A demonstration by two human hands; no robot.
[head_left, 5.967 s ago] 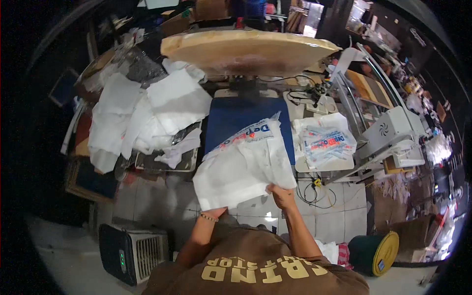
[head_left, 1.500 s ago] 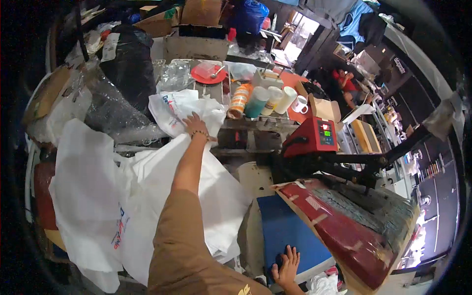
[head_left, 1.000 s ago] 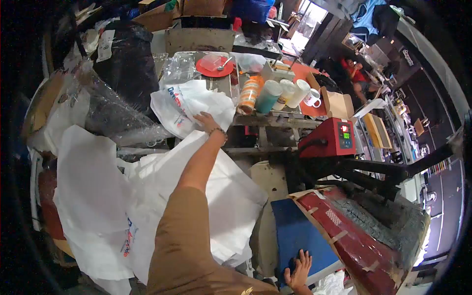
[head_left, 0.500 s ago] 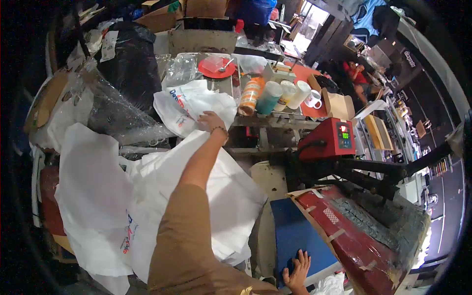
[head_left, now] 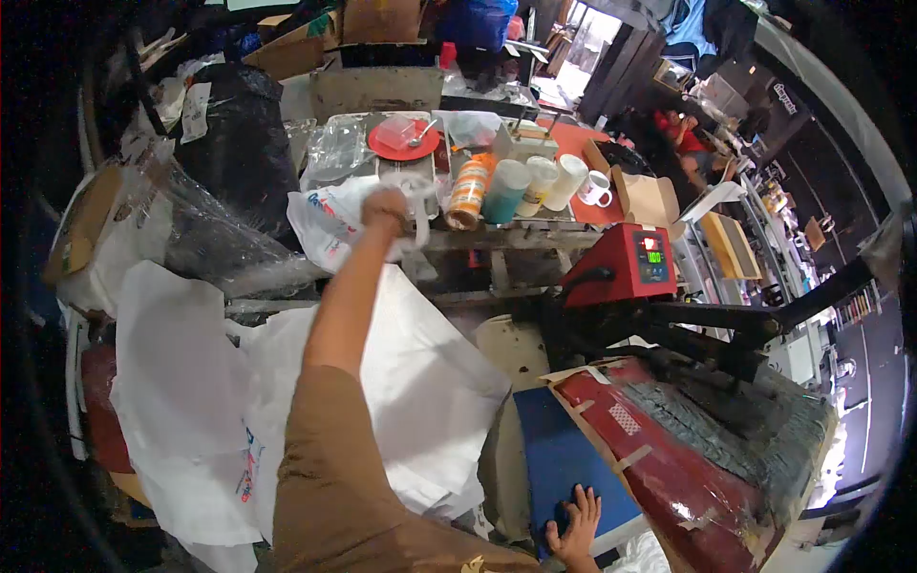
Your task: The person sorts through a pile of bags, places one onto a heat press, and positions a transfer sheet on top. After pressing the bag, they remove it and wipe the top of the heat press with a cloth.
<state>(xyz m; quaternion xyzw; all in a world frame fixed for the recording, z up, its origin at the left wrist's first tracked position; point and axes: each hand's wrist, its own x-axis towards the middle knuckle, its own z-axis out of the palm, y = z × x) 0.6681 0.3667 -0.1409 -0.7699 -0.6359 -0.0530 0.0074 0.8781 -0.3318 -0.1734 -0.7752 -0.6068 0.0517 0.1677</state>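
Note:
My left hand [head_left: 384, 206] reaches forward over the bench, its fingers curled in a fist and smeared by motion. A blurred, pale loop-shaped thing [head_left: 420, 212] shows at its right side; its kind cannot be made out. Just left of the hand lies a bunched white sheet with blue and red print [head_left: 330, 218]. Larger white printed sheets [head_left: 186, 382] spread beneath my left forearm. My right hand [head_left: 575, 523] rests flat, fingers apart, on the blue pad [head_left: 564, 439] of a heat press. The press's red and grey upper plate [head_left: 659, 449] is swung out to the right.
A red control box [head_left: 623, 265] with a lit display stands behind the press. Several cylindrical rolls [head_left: 506, 191] and a white mug [head_left: 594, 188] line the bench. A red plate [head_left: 396, 143] carries a spoon. Black wrapped bundles [head_left: 234, 143] lie left. A person [head_left: 690, 143] sits far right.
My left hand has risen off the bunched white sheet and shifted left, with a pale blurred thing now beside it. That sheet covers less of the bench. My right hand stays on the pad.

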